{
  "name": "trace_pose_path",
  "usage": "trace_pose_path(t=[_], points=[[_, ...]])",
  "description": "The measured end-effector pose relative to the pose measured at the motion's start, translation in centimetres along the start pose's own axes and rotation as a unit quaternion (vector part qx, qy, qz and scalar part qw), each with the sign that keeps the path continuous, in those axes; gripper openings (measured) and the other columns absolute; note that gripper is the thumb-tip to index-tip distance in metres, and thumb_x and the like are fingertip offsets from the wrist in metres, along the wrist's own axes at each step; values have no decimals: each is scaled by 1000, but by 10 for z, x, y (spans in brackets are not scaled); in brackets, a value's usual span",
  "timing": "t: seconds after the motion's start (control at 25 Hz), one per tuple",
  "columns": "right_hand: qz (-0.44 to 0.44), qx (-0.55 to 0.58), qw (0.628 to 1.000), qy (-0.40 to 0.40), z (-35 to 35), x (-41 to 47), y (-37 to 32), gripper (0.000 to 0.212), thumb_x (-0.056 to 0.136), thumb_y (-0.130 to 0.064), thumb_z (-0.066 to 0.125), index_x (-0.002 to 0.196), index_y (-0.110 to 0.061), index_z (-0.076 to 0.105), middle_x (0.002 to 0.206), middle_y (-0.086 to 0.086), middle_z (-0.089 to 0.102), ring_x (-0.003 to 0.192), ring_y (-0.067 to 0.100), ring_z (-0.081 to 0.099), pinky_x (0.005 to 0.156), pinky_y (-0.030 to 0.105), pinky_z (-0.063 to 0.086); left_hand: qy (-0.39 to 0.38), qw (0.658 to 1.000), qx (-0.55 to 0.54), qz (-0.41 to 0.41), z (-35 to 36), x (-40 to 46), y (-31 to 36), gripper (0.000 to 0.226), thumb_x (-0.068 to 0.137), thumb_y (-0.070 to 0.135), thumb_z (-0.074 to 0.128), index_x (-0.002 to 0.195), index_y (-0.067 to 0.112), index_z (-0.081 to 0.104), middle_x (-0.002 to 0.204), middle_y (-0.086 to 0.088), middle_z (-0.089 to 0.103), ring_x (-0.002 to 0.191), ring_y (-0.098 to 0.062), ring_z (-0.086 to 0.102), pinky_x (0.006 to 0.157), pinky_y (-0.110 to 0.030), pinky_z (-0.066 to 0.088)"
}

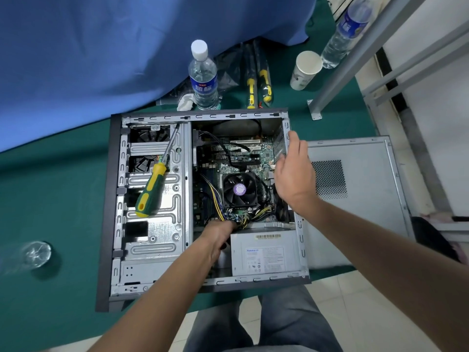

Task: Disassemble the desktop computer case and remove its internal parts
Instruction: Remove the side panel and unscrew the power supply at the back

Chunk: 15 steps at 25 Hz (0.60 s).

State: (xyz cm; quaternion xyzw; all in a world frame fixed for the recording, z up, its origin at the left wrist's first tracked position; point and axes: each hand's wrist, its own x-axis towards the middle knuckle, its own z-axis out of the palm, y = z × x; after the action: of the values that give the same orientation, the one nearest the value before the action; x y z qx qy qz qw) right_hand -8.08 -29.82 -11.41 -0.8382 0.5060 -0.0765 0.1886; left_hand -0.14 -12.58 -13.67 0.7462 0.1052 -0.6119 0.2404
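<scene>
The open desktop case (115, 199) lies on its side on the green table. Inside it I see the motherboard (243, 156), the CPU fan (239, 190) and the grey power supply (265, 254). My left hand (219, 236) reaches down into the gap beside the power supply, among the cable bundle (218, 201); its fingers are hidden. My right hand (294, 171) hovers over the case's right wall with relaxed fingers, the thumb near the rim, holding nothing. A green and yellow screwdriver (152, 189) rests on the drive cage (154, 224).
The removed side panel (355, 199) lies right of the case. Behind the case stand a water bottle (203, 74), two bagged screwdrivers (258, 85), a paper cup (304, 69) and a second bottle (345, 31). A clear glass (35, 254) lies at left. A metal frame (368, 59) stands at right.
</scene>
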Motion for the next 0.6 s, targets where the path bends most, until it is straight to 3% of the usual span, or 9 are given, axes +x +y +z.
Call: trace_pose_path(t=[0.08, 0.2, 0.36, 0.52, 0.6], points=[[0, 0, 1000, -1, 0, 0, 0, 50, 99, -14, 44, 146, -12, 28, 125, 11, 45, 78, 22, 52, 65, 35, 43, -9, 1000, -8, -3, -1, 0, -2, 20, 90, 25, 65, 97, 6, 65, 101, -15, 71, 94, -31, 64, 71, -32, 48], [3, -1, 1000, 1, 0, 1, 0, 50, 98, -14, 45, 146, -13, 29, 124, 10, 45, 77, 22, 53, 65, 34, 42, -12, 1000, -20, -20, -4, -5, 0, 21, 90, 28, 60, 99, 9, 65, 89, -8, 67, 79, -22, 57, 59, -26, 42], [5, -2, 1000, 4, 0, 1, 0, 51, 97, -12, 46, 145, -13, 30, 123, 10, 46, 76, 21, 52, 64, 33, 41, 40, 998, -53, 15, -5, -6, 11, 40, 91, 25, 58, 121, 0, 58, 102, -15, 64, 91, -26, 61, 78, -32, 49], [7, 2, 1000, 1, -1, 1, -1, 52, 96, -11, 47, 145, -13, 30, 123, 10, 45, 77, 22, 53, 65, 34, 43, 65, 986, -150, 40, -3, -9, 32, 25, 91, 15, 56, 110, -1, 59, 78, -8, 60, 63, -19, 53, 50, -22, 43], [8, 4, 1000, -2, -2, 1, -2, 53, 96, -11, 47, 146, -13, 29, 124, 10, 44, 79, 24, 54, 68, 36, 46, 69, 979, -188, 45, -2, -14, 31, 14, 93, 10, 55, 106, 4, 57, 76, -7, 58, 59, -16, 49, 43, -18, 39]])
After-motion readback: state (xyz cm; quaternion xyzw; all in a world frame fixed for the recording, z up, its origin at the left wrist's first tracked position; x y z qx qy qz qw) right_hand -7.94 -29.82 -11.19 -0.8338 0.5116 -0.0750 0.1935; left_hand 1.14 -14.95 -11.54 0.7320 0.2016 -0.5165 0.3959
